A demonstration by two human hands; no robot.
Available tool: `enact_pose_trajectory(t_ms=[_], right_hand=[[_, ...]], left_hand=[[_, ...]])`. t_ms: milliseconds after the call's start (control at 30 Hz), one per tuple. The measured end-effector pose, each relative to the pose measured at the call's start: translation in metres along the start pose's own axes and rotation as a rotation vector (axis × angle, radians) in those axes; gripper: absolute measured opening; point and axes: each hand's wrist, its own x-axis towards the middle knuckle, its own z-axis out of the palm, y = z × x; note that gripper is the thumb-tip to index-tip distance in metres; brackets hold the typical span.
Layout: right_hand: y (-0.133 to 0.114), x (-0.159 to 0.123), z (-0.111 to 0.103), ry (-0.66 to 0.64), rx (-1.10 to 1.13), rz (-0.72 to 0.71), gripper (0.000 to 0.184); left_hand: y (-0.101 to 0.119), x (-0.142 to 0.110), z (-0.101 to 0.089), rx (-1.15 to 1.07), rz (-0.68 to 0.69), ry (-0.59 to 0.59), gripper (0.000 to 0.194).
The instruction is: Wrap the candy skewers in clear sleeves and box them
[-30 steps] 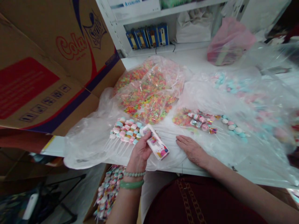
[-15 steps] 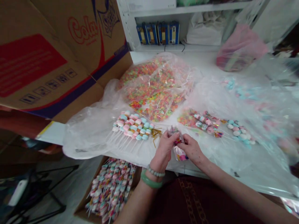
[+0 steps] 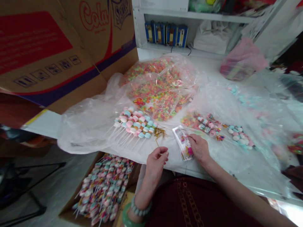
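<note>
My left hand (image 3: pixel 156 162) hovers at the table's front edge, its fingers loosely curled with a small gap and nothing visible between them. My right hand (image 3: pixel 200 149) grips the right edge of a stack of printed clear plastic bags (image 3: pixel 181 142) lying on the table; its thumb is partly hidden. Gold twist ties (image 3: pixel 160 132) lie just beyond my left hand. To their left are rows of pastel marshmallow skewers (image 3: pixel 136 123) on white sticks. Right of the bags lie several wrapped marshmallow skewers (image 3: pixel 210 126) and some bare marshmallow skewers (image 3: pixel 240 135).
A large clear bag of colourful ring candies (image 3: pixel 161 85) sits behind. A tall cardboard carton (image 3: pixel 71 47) stands at the left. Below the table edge, a box holds many wrapped skewers (image 3: pixel 101 189). A pink plastic bag (image 3: pixel 243 60) rests at the back right, near shelves (image 3: pixel 196 12).
My hands have parted: the left has moved down and left, away from the bags. The right stays on the bags, which now lie flat in fuller view. The camera view has shifted slightly.
</note>
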Motion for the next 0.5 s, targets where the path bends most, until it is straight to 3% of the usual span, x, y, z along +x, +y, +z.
enact_pose_trajectory(t_ms=[67,133,200,267,333,400,500], right_hand=[[-0.001,0.0,-0.006,0.082,0.036,-0.052,0.025],[-0.008,-0.002,-0.01,0.11,0.126,-0.003,0.024],[-0.021,-0.007,-0.008,-0.023,0.33,0.126,0.021],[-0.038,-0.014,-0.001,-0.268,0.556,0.241,0.016],[-0.055,-0.019,0.009,-0.426,0.638,0.258,0.016],[-0.068,-0.021,0.019,-0.453,0.625,0.224,0.019],[-0.079,-0.022,0.03,-0.537,0.629,0.193,0.023]], left_hand=[[0.002,-0.002,0.002,-0.029,-0.01,-0.049,0.012],[0.003,-0.004,0.005,-0.047,-0.03,-0.097,0.014],[0.004,-0.006,0.01,-0.102,-0.072,-0.158,0.023],[0.003,-0.006,0.014,-0.222,-0.136,-0.268,0.03],[-0.001,-0.006,0.016,-0.354,-0.184,-0.345,0.031],[-0.006,-0.005,0.013,-0.431,-0.192,-0.339,0.029],[-0.014,-0.001,0.0,-0.408,-0.139,-0.224,0.027]])
